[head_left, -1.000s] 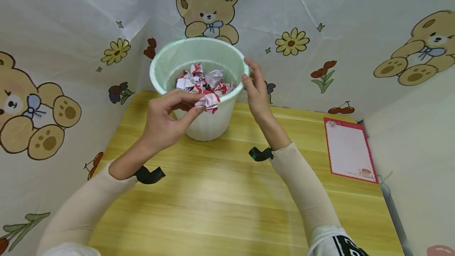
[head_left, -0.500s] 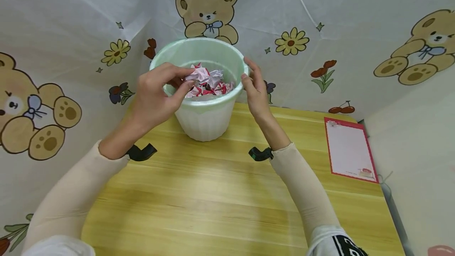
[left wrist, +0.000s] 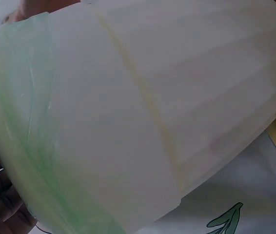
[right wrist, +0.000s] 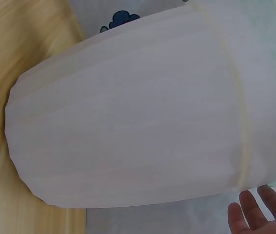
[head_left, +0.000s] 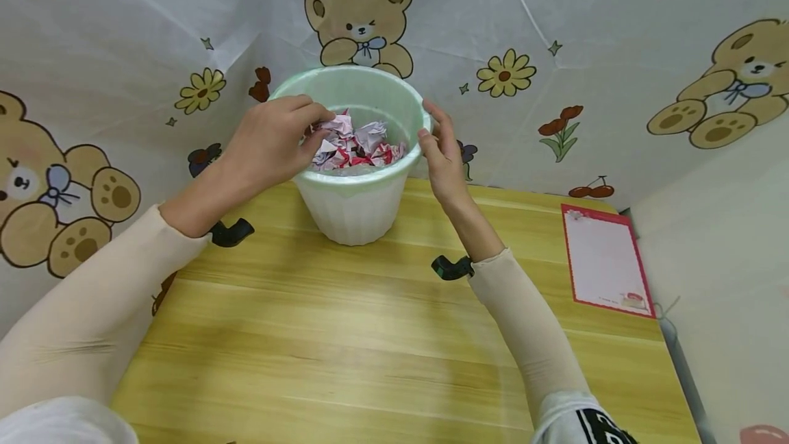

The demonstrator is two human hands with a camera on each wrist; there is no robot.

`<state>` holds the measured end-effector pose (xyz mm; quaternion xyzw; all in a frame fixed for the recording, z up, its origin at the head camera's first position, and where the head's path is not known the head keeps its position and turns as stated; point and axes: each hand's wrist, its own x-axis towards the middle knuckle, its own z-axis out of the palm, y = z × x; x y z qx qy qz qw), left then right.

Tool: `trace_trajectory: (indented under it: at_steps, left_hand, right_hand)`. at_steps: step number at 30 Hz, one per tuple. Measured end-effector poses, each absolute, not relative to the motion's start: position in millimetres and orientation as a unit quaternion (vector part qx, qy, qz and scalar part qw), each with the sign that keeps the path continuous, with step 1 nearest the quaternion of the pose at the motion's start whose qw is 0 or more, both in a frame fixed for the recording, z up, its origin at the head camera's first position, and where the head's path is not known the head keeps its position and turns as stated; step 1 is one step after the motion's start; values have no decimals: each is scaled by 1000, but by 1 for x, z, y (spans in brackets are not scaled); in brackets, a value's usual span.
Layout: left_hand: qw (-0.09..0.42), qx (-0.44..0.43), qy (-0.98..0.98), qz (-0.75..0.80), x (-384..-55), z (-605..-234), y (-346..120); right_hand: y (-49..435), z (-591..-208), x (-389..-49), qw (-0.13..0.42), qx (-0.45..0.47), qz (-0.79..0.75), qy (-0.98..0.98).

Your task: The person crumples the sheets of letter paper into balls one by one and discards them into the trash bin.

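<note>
A white bucket (head_left: 354,207) with a pale green rim stands upright on the wooden table, holding several crumpled pieces of white paper with red edges (head_left: 372,139). My left hand (head_left: 277,139) reaches over the bucket's left side. Its curled thumb and index finger pinch a crumpled paper ball (head_left: 337,125) at the left of the pile; the hand hides part of that ball and of the rim. In the left wrist view, dark fingers (left wrist: 6,207) show beside the green rim. My right hand (head_left: 445,156) holds the bucket's right rim between thumb and fingers.
A notepad sheet with a red border (head_left: 607,259) lies on the right of the table (head_left: 345,334). Behind the bucket hangs a pale cloth (head_left: 468,12) printed with bears and flowers. Both forearms carry a black wrist mount (head_left: 453,267).
My left hand has carried the paper ball from in front of the rim back and left into the bucket, onto the other crumpled paper. My right hand has stayed at the rim.
</note>
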<state>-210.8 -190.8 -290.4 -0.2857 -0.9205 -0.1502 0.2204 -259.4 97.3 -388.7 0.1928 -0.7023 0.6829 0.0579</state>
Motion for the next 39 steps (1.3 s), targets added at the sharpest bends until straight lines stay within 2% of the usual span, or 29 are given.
trace_trajectory:
  at_steps: [15, 24, 30, 39]
  left_hand:
    - [225, -248, -928, -166, -212, -284, -191]
    - [258, -236, -911, -219, -195, -282, -195]
    - [306, -213, -877, -305, -172, -290, -195]
    - [296, -176, -845, -408, -144, -314, -195]
  right_hand:
    - [99, -390, -260, 57, 186, 679, -708]
    - [110, -389, -257, 46, 166, 684, -709]
    - [148, -399, -254, 29, 123, 671, -731]
    - [227, -421, -236, 39, 67, 642, -762]
